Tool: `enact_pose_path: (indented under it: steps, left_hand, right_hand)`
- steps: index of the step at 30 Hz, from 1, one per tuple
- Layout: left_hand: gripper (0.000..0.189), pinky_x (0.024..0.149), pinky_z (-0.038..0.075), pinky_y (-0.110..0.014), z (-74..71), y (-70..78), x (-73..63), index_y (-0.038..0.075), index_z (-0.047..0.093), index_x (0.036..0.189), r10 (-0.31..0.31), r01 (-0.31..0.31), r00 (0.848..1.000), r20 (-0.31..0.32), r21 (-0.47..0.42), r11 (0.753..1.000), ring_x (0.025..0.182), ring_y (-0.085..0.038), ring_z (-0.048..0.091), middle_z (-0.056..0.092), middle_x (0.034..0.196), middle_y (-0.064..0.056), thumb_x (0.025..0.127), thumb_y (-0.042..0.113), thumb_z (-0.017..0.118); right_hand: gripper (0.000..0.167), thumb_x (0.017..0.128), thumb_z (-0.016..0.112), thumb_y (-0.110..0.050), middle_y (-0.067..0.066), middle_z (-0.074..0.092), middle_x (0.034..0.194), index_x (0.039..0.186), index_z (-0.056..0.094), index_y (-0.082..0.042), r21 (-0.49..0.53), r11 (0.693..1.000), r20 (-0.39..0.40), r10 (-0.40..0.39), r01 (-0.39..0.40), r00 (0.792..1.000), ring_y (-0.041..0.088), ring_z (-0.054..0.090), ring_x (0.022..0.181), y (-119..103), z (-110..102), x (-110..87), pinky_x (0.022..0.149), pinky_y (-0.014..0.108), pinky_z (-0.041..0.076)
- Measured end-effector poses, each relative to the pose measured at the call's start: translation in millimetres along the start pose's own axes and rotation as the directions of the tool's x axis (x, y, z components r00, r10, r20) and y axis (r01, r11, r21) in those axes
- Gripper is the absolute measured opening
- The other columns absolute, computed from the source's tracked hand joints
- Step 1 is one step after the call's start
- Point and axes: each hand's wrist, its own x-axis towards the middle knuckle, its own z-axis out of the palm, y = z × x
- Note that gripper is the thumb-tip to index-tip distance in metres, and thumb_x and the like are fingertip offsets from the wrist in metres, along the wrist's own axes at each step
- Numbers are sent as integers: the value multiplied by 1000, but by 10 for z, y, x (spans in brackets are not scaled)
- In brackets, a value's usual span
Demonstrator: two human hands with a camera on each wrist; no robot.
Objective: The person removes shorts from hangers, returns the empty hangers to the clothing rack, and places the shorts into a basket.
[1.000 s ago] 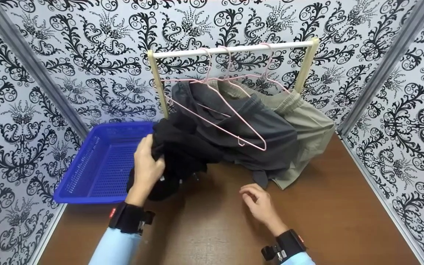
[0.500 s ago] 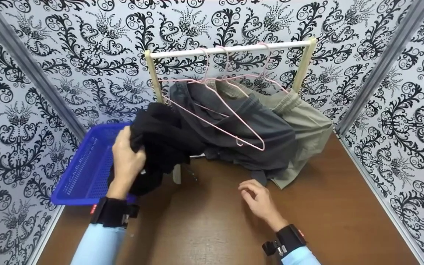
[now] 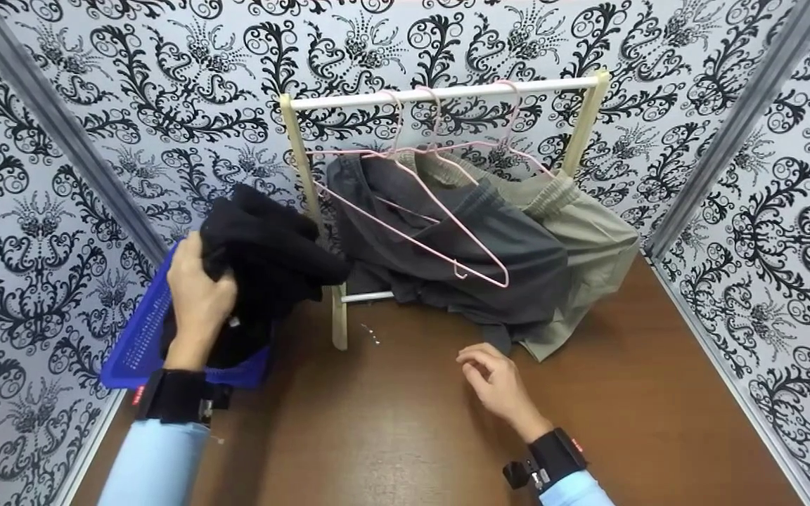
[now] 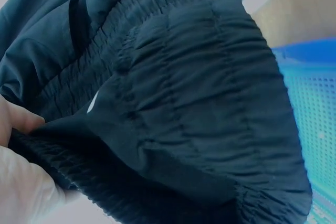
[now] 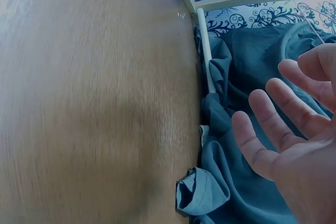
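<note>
My left hand point(image 3: 201, 292) grips bunched black elastic-waist pants point(image 3: 264, 246) over the blue basket point(image 3: 127, 348). In the left wrist view the pants' gathered waistband point(image 4: 210, 87) fills the middle, with thumb and finger pinching its edge; the leg length is hidden in the folds. The right hand point(image 3: 496, 383) hovers above the table, fingers loosely bent and holding nothing, near the hem of grey bottoms point(image 3: 517, 246). Those grey bottoms and a beige pair point(image 3: 591, 232) hang from the rack. A bare pink hanger point(image 3: 472, 235) stands out in front of them.
The rack's white rail point(image 3: 475, 91) rests on wooden posts, with a foot point(image 3: 339, 327) reaching forward on the brown table point(image 3: 391, 422). Small shiny bits point(image 3: 371, 334) lie beside that foot. Patterned walls enclose the back and sides.
My left hand has carried the black pants leftward, from in front of the rack to over the basket. The rack's lower left foot has come into view. The right hand has hardly moved.
</note>
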Motion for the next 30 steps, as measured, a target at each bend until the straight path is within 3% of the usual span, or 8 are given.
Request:
enact_pose_path:
  steps: [6,16,25,30]
  left_hand:
    - [35,102,41,-57,-30,-127,26,-10,61,110,-29,29,999,-30,-3,1000,107,-49,55,62,108,-30,75,-12,64]
    - [33,98,40,-57,6,-331,1,-8,58,110,-126,126,990,-71,5,992,102,-48,51,57,105,-28,77,-10,62]
    - [37,101,38,-57,51,-563,-94,-9,55,116,-242,248,962,-129,35,968,107,-51,50,54,109,-31,79,-9,61]
    - [43,107,35,-56,65,-670,-186,-10,54,120,-306,314,941,-142,41,948,114,-51,48,52,114,-32,78,-10,60]
  right_hand:
    - [13,89,67,9,10,72,107,97,75,2,6,1000,3,3,-3,1000,20,69,89,6,3,-5,75,28,57]
    - [14,89,68,8,9,72,105,97,75,-2,5,1000,-3,7,-7,1000,20,69,88,25,-3,-43,74,26,56]
    - [13,89,68,9,9,72,103,97,74,2,2,999,-7,-41,41,999,10,65,86,70,7,-70,70,25,55]
    - [13,89,68,9,8,72,102,96,74,1,5,999,-14,-50,50,999,11,66,85,72,13,-82,70,24,55]
